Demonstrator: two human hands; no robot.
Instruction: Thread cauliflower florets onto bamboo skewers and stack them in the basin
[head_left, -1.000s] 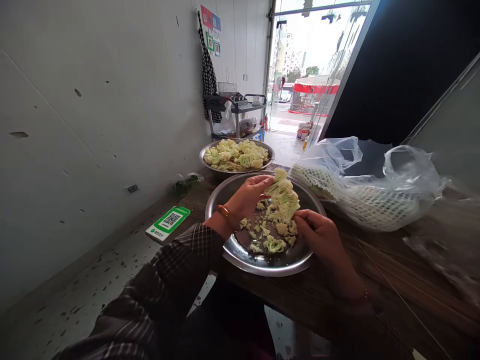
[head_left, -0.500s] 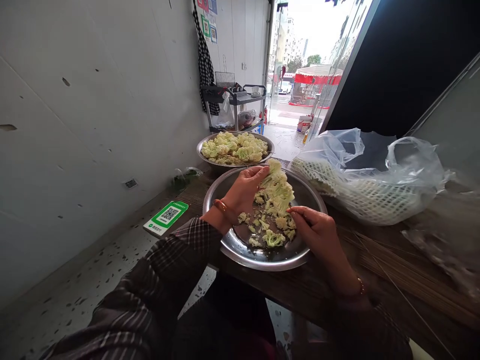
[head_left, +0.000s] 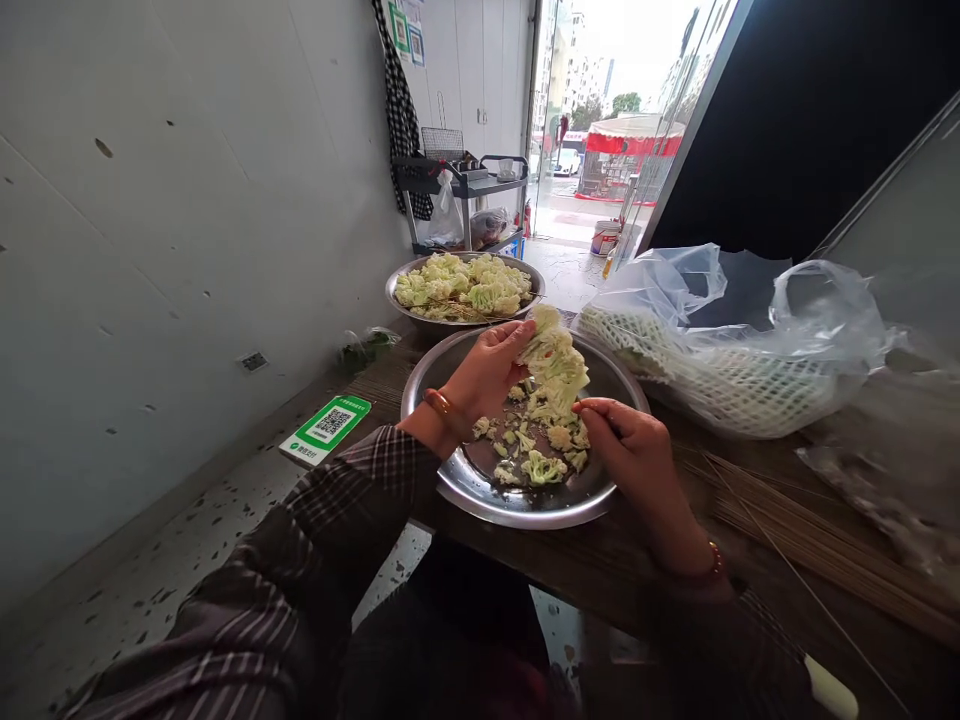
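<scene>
My left hand (head_left: 491, 372) is closed round the upper part of a row of pale cauliflower florets (head_left: 555, 365), held tilted over a steel basin (head_left: 517, 515). At the row's lower end, my right hand (head_left: 626, 437) is closed in a pinch, apparently on the end of a thin bamboo skewer; the stick itself is mostly hidden by florets and fingers. Beneath both hands, loose cauliflower pieces (head_left: 544, 468) and small crumbs lie in the basin.
Behind stands another steel bowl (head_left: 397, 298) heaped with cauliflower. On the right are a clear plastic bag (head_left: 750, 385) with net-wrapped contents and a bundle of thin bamboo skewers (head_left: 810, 535). A green payment-code card (head_left: 327, 430) lies left, near the wall. Farther back is a cart (head_left: 480, 185).
The view has shifted slightly, so things sit a little higher and to the left. Both hands keep their hold, and the cauliflower row has barely moved relative to the basin.
</scene>
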